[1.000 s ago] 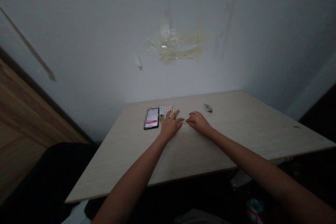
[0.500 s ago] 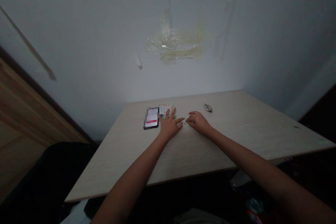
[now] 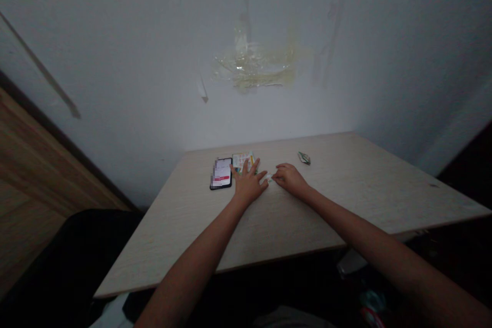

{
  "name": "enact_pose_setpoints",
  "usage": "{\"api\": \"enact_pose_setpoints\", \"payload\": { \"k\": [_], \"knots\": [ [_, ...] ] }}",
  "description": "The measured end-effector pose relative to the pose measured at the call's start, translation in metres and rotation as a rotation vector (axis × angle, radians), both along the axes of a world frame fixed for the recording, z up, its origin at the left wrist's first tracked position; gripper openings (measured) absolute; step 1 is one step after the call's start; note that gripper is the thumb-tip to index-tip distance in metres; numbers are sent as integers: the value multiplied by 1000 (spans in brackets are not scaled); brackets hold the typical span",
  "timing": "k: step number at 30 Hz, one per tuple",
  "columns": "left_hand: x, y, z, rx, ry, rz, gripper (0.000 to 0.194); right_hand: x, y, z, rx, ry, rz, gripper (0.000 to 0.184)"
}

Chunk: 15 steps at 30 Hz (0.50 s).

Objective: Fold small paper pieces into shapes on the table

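My left hand lies on the table with its fingers spread, the fingertips over the lower edge of a printed card or leaflet in white, green and orange. Its thumb and forefinger reach toward a small whitish piece with green marks, too small to name. From the other side, my right hand pinches at that piece, fingertips pressed together against the tabletop. A smartphone with a lit screen lies just left of my left hand. Beyond my right hand rests a small crumpled or folded green-and-white packet or paper.
The pale wooden table meets a grey wall with peeling clear tape on it. A dark rounded object stands left of the table, near wooden panelling. Blurred items lie below the front edge at right.
Slightly more of the small whitish piece shows between my hands. Both hands have stayed almost in place; the phone, leaflet and crumpled packet lie where they were.
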State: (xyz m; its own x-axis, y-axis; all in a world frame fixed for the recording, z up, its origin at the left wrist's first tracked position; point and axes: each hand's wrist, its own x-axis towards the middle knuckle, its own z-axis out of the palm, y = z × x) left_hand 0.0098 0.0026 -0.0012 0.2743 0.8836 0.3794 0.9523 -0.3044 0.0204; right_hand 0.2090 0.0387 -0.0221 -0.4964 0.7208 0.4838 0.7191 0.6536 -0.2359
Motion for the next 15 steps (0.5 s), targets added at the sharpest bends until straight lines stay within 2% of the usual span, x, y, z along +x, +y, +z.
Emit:
{"api": "enact_pose_setpoints", "payload": {
  "k": [7,15],
  "knots": [
    [-1,0,-2,14,-38,-43,36,3,3,-4,-2,-9,10,17],
    [-2,8,-6,-56,-48,-6,38,1,2,-3,-2,-8,-10,17]
  ]
}}
